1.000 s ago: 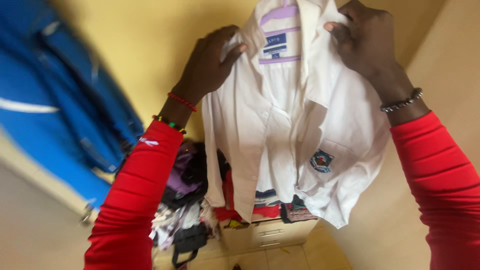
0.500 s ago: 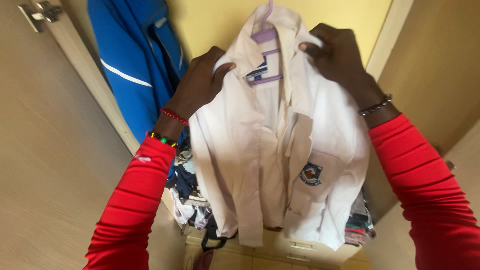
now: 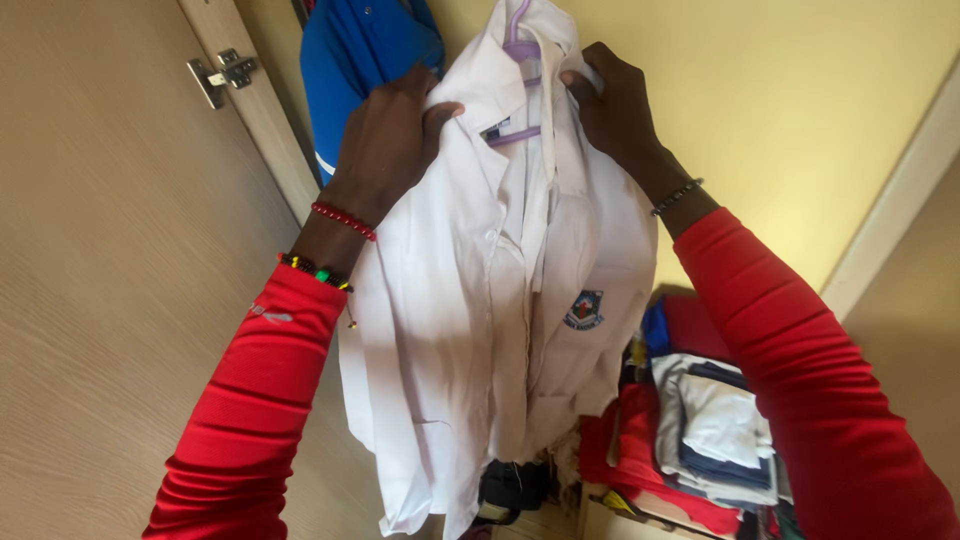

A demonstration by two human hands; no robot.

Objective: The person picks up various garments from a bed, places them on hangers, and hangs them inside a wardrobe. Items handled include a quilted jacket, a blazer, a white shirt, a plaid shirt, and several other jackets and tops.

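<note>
Here white shirt (image 3: 500, 300) hangs lengthwise, collar up on lilac hanger (image 3: 520, 45); left hand (image 3: 385, 140), right hand (image 3: 615, 110) pinch collar.

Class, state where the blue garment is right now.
In the head view, the blue garment hangs top left, behind the left hand, beside the white shirt.

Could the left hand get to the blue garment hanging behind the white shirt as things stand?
Probably yes. The left hand grips the white shirt at its collar, right beside the blue garment, with nothing between them; it would have to release its grip first.
</note>
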